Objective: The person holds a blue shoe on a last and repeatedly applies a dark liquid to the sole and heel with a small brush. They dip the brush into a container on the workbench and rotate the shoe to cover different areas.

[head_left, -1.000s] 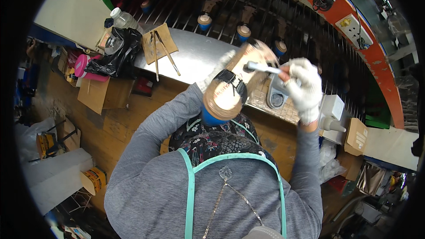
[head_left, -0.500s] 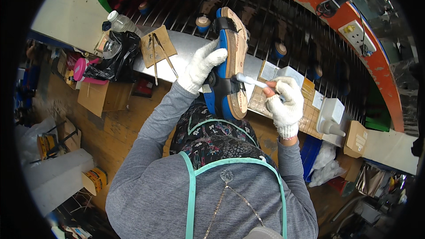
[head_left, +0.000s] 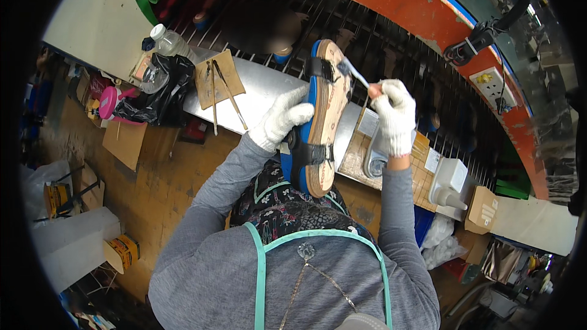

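Left hand (head_left: pixel 284 117) grips sandal (head_left: pixel 324 125) by its blue side — right hand (head_left: pixel 394 113) pinches brush (head_left: pixel 356 74)

Sandal (head_left: pixel 328 107): directly right of the left fingers (head_left: pixel 301 113), touching them. Brush (head_left: pixel 358 75): in the right fingers (head_left: pixel 375 90), slanting away leftward — tip at the sandal's right edge, near its far end. Two sticks (head_left: pixel 231 95): left of the left fingers, across a cardboard sheet (head_left: pixel 203 87), on the counter (head_left: pixel 263 70). Bag (head_left: pixel 160 95): farther left; bottle (head_left: pixel 173 44) behind it. Rack (head_left: pixel 318 15): beyond all fingers. Nozzle bottle (head_left: pixel 450 177): right of the right fingers, nearer the body. Carton (head_left: pixel 482 211): farther right.
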A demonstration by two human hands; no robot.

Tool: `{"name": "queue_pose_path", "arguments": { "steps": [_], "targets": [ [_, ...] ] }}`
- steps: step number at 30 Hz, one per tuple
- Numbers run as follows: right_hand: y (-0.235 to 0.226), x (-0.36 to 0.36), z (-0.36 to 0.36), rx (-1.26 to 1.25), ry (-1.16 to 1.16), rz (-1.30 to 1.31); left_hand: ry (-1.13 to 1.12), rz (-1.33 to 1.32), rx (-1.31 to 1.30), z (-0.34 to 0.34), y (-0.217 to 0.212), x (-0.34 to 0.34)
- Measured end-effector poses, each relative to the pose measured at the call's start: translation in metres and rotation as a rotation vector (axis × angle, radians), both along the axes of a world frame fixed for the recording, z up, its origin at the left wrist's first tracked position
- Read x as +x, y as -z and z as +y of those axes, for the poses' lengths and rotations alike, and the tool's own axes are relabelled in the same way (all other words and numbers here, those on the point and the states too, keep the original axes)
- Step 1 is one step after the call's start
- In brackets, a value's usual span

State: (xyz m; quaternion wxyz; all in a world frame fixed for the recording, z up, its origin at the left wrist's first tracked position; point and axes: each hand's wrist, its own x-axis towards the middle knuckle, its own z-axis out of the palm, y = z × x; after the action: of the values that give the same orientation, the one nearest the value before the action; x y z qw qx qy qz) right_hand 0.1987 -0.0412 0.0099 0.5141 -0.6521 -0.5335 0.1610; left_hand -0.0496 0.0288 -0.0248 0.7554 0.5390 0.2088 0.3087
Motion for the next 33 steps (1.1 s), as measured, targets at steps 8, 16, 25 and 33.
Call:
{"name": "queue_pose_path", "arguments": {
  "steps": [8,16,25,33],
  "targets": [
    [0.041,-0.026,0.001,-0.106,-0.163,0.291,-0.077,-0.113,-0.412,0.024,0.020,-0.021],
    [0.100,-0.112,0.013,0.108,-0.073,0.682,-0.664,-0.260,-0.546,0.060,0.056,-0.014],
    [0.102,-0.111,0.140,-0.122,-0.031,1.340,-0.598,-0.076,-0.330,0.096,0.088,-0.058],
    [0.161,-0.159,0.350,0.042,0.274,1.072,-0.626,-0.074,-0.460,0.072,0.074,-0.129]
  ]
}}
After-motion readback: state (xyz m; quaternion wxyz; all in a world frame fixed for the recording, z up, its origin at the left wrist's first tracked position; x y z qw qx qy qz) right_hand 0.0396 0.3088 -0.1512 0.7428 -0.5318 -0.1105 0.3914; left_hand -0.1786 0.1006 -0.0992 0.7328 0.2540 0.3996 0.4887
